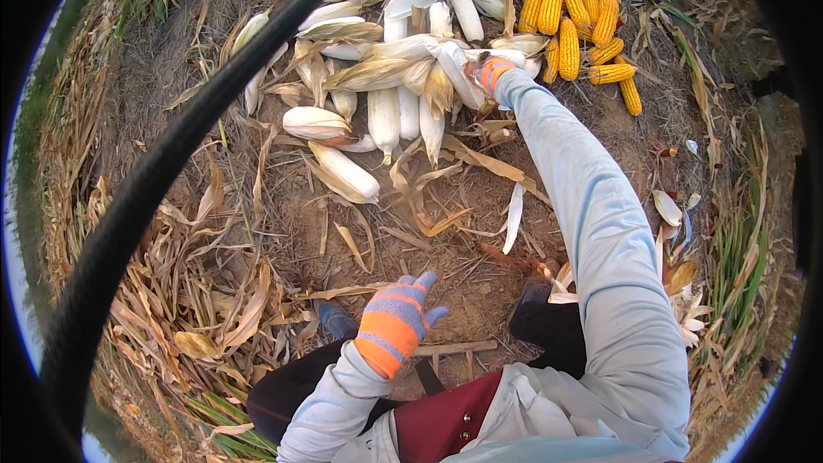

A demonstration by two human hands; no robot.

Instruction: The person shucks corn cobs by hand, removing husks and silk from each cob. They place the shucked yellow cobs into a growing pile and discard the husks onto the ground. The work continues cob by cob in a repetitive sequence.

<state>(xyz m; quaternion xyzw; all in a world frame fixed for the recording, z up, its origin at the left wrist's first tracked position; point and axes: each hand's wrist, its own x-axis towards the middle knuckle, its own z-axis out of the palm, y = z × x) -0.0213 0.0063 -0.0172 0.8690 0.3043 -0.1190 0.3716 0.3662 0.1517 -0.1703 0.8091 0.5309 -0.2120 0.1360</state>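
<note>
My right hand (494,72), in an orange and grey knit glove, reaches to the right side of a pile of corn ears in pale husks (384,119). It touches or grips the end of one husked ear (458,71); the fingers are partly hidden, so the hold cannot be told. My left hand (393,321), in a matching glove, is held above the ground before my lap, fingers apart and empty. Just beyond my right hand, to the upper right, lies a heap of bare yellow corn cobs (568,48).
Dry husks and stalks (186,296) lie thick at the left. A loose white husk piece (513,218) and a small wooden frame (456,348) are on the soil near my legs. A dark strap or cable (193,135) crosses the view at left. Green grass (739,276) grows at right.
</note>
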